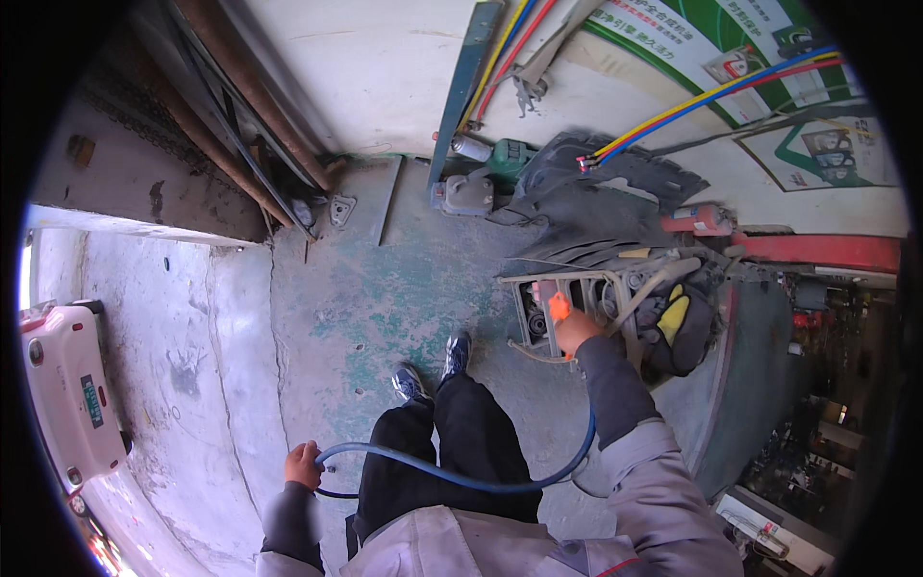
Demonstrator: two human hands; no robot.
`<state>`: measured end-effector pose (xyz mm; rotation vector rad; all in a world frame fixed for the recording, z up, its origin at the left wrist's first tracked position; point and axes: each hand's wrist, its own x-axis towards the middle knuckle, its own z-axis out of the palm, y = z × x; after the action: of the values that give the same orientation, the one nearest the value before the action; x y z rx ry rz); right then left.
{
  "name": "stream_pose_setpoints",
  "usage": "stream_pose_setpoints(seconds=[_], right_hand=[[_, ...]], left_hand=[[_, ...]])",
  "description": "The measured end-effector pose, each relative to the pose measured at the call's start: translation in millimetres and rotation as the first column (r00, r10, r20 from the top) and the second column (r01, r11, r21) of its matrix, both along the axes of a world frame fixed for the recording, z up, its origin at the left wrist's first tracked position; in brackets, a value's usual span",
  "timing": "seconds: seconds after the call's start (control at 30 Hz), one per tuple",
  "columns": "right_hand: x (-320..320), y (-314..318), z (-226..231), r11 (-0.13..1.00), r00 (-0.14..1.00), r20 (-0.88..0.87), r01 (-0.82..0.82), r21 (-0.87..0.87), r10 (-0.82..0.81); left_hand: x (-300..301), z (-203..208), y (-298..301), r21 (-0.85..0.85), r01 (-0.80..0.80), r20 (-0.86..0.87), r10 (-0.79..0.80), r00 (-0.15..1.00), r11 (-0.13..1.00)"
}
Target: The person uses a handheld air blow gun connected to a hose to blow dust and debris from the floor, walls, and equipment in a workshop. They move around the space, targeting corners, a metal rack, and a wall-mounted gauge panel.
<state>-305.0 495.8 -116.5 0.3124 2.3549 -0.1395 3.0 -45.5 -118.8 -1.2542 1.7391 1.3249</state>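
Observation:
My right hand [577, 334] is closed around an orange piece [559, 306] that sticks out past the fingers. Its exact kind does not show. Beyond it stands a metal-framed rack [615, 293] with dusty parts inside; I cannot tell whether the orange piece touches it. A thick blue hose [461, 479] sags across my thighs and rises beside my right forearm; its join to the orange piece is hidden. At its other side, my left hand [304, 464] grips the hose low on the left. A thin black cable [336, 495] shows below that hand.
A black-and-yellow bag [678, 327] hangs at the rack's right. Dark plastic panels [615, 183], a green jug [510, 157] and a red cylinder [700, 219] lie along the wall. Rusty pipes [255, 87] lean at far left. A white car [77, 394] stands left.

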Motion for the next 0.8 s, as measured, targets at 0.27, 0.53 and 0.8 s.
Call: stream_pose_setpoints(seconds=[0.27, 0.53, 0.8], right_hand=[[184, 20, 12, 0.081, 0.279, 0.806, 0.957, -0.279, -0.521], [256, 75, -17, -0.241, 0.115, 0.909, 0.944, -0.226, -0.401], [258, 97, -61, -0.306, 0.158, 0.796, 0.866, -0.396, -0.584]], left_hand=[[-30, 5, 42, 0.101, 0.075, -0.052, -0.070, 0.996, 0.992], [74, -64, 34, -0.201, -0.025, 0.062, 0.038, 0.997, 0.979], [278, -97, 63, -0.482, -0.206, 0.022, 0.247, 0.969, 0.852]])
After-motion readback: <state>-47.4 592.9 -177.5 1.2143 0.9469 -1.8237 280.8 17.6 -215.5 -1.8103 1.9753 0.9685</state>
